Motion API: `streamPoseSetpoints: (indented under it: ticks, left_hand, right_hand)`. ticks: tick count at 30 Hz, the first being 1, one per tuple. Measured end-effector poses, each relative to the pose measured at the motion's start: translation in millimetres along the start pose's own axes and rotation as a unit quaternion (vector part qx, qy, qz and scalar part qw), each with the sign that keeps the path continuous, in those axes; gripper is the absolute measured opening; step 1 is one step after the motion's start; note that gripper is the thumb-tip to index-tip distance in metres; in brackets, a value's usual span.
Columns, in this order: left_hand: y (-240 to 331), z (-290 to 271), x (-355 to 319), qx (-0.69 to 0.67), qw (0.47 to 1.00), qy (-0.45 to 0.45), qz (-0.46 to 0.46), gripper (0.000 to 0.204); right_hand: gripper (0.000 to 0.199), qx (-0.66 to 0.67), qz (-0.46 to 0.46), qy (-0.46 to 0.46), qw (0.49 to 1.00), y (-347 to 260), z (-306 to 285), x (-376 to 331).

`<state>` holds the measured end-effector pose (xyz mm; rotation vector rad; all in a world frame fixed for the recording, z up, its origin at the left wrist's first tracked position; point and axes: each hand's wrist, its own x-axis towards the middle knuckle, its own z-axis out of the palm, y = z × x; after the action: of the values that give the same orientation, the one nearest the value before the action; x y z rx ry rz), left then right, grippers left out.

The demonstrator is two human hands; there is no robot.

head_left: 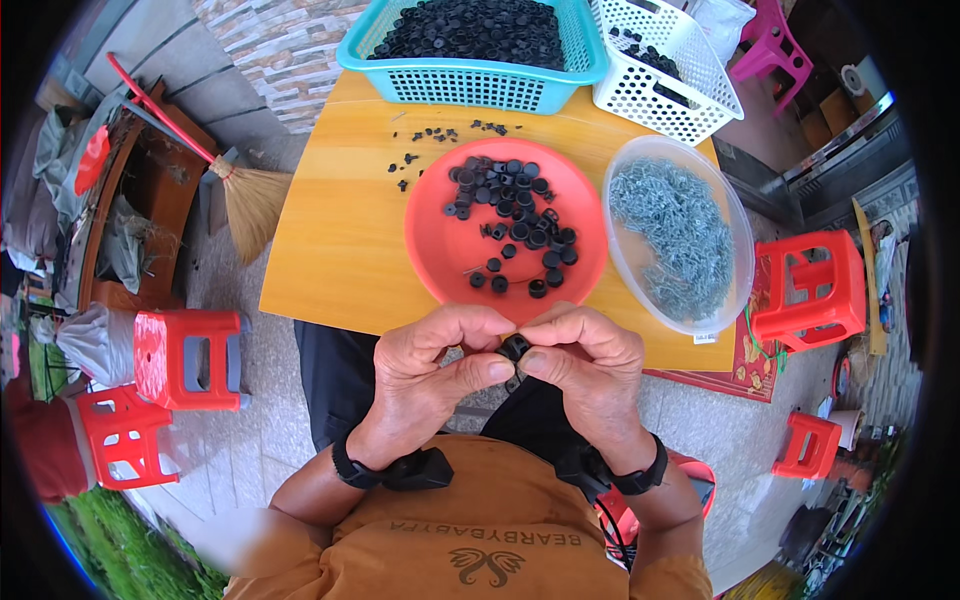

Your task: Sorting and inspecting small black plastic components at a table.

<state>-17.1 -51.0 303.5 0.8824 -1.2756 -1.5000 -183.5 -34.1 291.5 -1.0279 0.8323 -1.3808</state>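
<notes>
Between the thumbs and fingertips of both hands is a small black plastic part (514, 347), held just off the table's near edge. My left hand (432, 360) pinches it from the left, and my right hand (592, 362) pinches it from the right. Fingers cover much of the part, so its exact kind cannot be made out. Just beyond the hands, a red round tray (432, 255) holds many small black caps (520, 200). To its right, a clear plastic tub (742, 255) is filled with small silvery metal pieces (675, 235).
On the yellow table (335, 230) small black bits (435, 135) lie scattered beyond the tray. A teal basket (465, 88) heaped with black parts and a white perforated basket (665, 108) stand at the far side. Red stools (190, 360) and a broom (245, 195) are around the table.
</notes>
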Motion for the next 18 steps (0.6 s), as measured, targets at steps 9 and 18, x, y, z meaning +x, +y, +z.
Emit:
streamPoseSetpoints:
  ticks: [9,18]
  left_hand:
    - [0.5,-0.3,0.6,0.08,0.995,-0.035,0.042,0.037]
    - [2.1,4.0,1.3,0.089,0.994,-0.038,0.04,0.037]
  right_hand:
    - [0.015,-0.127,-0.075,0.004,0.989,-5.5,3.5,-5.9]
    - [0.026,-0.222,-0.182,0.009,0.958,-3.1,5.0,-6.0]
